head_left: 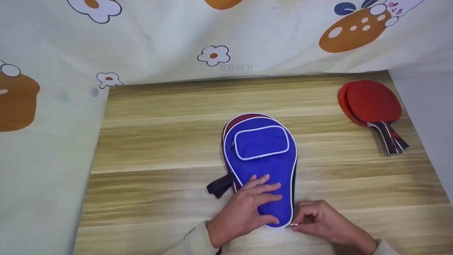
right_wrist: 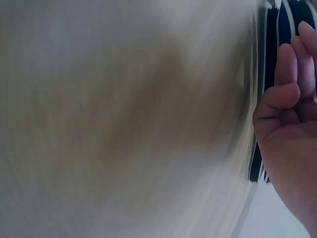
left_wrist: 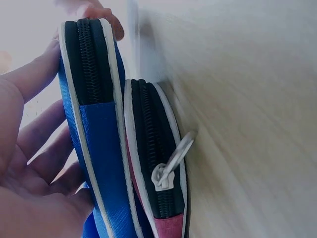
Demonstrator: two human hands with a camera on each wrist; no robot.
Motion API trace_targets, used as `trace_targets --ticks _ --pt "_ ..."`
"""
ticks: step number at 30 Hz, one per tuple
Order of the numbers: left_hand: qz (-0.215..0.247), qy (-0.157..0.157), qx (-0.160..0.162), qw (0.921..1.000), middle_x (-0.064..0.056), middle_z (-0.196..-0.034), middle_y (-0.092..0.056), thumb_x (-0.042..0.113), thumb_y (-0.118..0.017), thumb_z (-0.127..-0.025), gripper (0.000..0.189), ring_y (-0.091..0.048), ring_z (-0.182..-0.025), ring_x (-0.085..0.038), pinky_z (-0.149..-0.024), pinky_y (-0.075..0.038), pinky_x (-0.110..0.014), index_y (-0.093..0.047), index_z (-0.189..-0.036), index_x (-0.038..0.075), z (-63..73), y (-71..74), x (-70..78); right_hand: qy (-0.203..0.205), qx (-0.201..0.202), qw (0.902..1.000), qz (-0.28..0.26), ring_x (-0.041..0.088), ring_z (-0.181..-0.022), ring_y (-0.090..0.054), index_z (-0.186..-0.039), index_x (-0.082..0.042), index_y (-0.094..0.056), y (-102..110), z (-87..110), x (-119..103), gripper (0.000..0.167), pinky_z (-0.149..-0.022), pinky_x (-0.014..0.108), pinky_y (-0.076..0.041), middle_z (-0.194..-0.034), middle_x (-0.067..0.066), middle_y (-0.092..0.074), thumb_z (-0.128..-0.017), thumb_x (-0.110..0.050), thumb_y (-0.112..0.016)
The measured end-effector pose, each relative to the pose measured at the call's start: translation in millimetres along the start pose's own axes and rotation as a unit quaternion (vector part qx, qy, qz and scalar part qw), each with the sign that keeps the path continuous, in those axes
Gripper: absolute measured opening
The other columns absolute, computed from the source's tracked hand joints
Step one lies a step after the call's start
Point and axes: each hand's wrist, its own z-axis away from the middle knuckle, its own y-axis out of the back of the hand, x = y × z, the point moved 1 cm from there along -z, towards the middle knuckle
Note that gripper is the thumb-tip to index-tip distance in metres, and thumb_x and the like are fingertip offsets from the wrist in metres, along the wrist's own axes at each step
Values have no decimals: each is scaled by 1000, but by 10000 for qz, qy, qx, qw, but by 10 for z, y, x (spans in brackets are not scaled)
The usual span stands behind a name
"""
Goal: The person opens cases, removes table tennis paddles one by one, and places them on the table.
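Observation:
A blue paddle case (head_left: pixel 263 170) with white piping and a small zipped pocket (head_left: pixel 262 142) lies on top of a dark red case (head_left: pixel 244 120), which it mostly hides. My left hand (head_left: pixel 244 209) rests on the narrow end of the blue case, fingers spread. At that end's lower right corner, my right hand (head_left: pixel 320 221) pinches the zipper pull (head_left: pixel 293 224) between thumb and forefinger. In the left wrist view, the black zipper (left_wrist: pixel 88 59) of the blue case shows closed along its edge. The lower case has a white zipper pull (left_wrist: pixel 166 173) hanging loose.
Two red table tennis paddles (head_left: pixel 373 101) lie overlapped at the back right of the wooden table (head_left: pixel 159 141). A black strap (head_left: pixel 220 186) sticks out left of the cases. A patterned cloth (head_left: pixel 170 39) hangs along the back and left.

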Motion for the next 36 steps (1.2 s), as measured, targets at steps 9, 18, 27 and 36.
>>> trace_targets --ticks 9,18,27,36 --pt "-90 -15 47 9999 12 -145 -62 54 -82 -78 53 -46 -148 -16 -124 -37 -44 -75 -123 26 3 -8 -7 -148 628 9977 -205 -1 -92 -69 -92 -6 -81 -392 35 -130 12 -77 15 -58 -94 8 -79 -82 0 -82" --pt "-47 -76 113 9999 12 -144 -62 51 -83 -78 53 -48 -147 -17 -124 -37 -44 -75 -123 24 16 -9 -12 -752 1684 9828 104 -8 -80 -66 -88 -7 -83 -751 31 -290 11 -64 12 -56 -87 6 -80 -79 -2 -85" --pt "-212 -164 94 9996 12 -145 -62 53 -80 -80 52 -48 -147 -17 -124 -37 -44 -74 -124 25 19 -9 -10 -604 1526 9861 252 -11 -67 -57 -93 -6 -81 -772 62 -326 12 -49 14 -49 -79 3 -75 -82 -3 -82" --pt "-299 -217 75 9993 12 -145 -61 56 -79 -80 53 -47 -147 -17 -123 -38 -44 -74 -124 26 12 -4 -17 -975 825 9917 -131 -7 -75 -62 -97 -7 -78 -385 75 -437 8 -59 22 -56 -84 2 -77 -88 -4 -76"
